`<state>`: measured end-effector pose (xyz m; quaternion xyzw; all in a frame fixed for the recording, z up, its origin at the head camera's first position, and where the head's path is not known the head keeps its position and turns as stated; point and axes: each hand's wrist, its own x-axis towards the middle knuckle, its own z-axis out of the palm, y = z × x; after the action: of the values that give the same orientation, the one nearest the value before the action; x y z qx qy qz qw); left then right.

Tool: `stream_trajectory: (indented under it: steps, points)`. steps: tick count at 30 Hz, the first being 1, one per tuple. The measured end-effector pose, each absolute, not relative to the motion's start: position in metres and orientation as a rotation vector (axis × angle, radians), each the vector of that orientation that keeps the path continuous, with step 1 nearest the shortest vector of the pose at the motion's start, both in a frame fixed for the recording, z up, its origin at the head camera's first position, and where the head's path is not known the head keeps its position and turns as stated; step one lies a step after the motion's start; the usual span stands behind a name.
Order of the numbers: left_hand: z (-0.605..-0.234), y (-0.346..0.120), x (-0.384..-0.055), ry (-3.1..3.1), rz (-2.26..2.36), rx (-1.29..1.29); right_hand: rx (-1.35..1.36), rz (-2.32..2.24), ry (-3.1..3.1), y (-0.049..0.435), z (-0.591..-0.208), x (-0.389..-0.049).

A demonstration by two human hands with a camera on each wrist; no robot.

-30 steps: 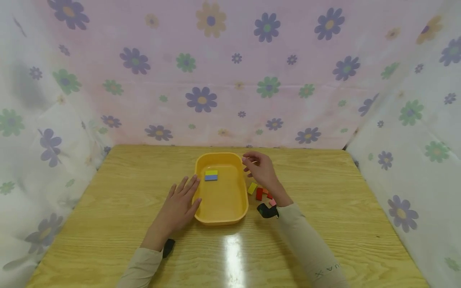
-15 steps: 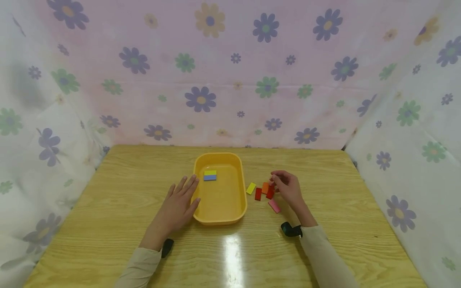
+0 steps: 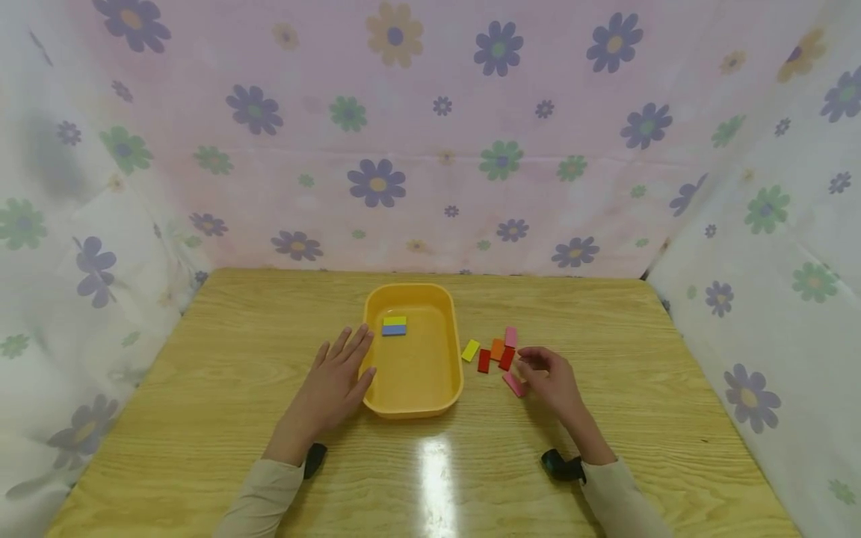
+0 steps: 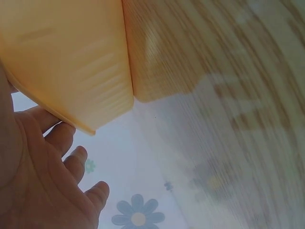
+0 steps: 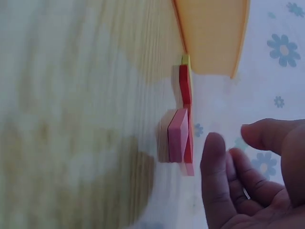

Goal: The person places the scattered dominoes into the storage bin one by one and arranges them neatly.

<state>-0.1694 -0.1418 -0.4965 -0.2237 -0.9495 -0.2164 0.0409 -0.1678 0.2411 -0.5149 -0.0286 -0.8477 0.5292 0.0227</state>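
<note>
My left hand point(image 3: 329, 388) rests with straight, spread fingers on the left rim of a yellow plastic tub point(image 3: 413, 412). In the left wrist view, its fingertips touch the tub's rim point(image 4: 57, 113). Inside the tub, a yellow block point(image 3: 394, 321) lies against a blue block point(image 3: 394, 330). My right hand point(image 3: 554, 385) hovers beside a loose group of blocks, its fingers bent and a gap between thumb and index finger. Nearest to it are a pink block point(image 3: 514, 384) and a red block point(image 3: 507, 359); the right wrist view shows nothing between its fingers.
Between tub and right hand also lie a yellow block point(image 3: 470, 350), another red block point(image 3: 484, 361), an orange block point(image 3: 497, 349) and a second pink block point(image 3: 511, 337). The wooden table point(image 3: 235, 351) meets a flowered cloth point(image 3: 430, 187) at the back and sides.
My right hand has moved from the tub's right rim, past the far pink block, to the right and nearer me. The blocks it covered now show. My left hand stays put.
</note>
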Motion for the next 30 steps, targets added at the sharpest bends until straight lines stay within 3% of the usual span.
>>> stream_trajectory:
  steps: [12, 30]
  points:
    - [-0.496, -0.143, -0.171, -2.911, -0.665, -0.692, -0.214, 1.473, -2.803, 0.236, -0.508, -0.140]
    - [-0.499, -0.146, -0.176, -2.898, -0.689, -0.701, -0.190, 1.319, -2.949, 0.228, -0.506, -0.148]
